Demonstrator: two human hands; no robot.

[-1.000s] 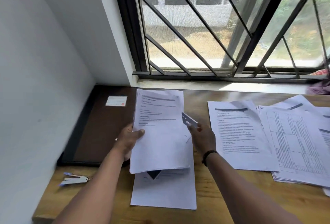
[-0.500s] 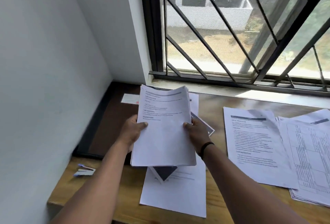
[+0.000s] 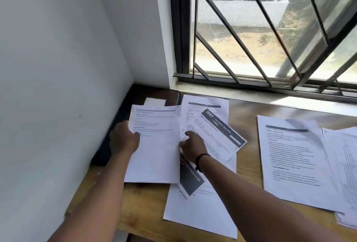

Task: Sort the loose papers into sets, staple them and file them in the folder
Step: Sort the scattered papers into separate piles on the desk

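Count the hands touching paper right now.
2. The left hand grips the left edge of the paper set over the dark folder. The right hand rests at that set's right edge, on the loose sheets beneath.

The tilted dark-banded sheet (image 3: 216, 135) reads "3087" and "ENTRANCE / BALCONY"; other print is too blurred.

Wall (image 3: 58, 87) close beside folder (image 3: 116, 126)
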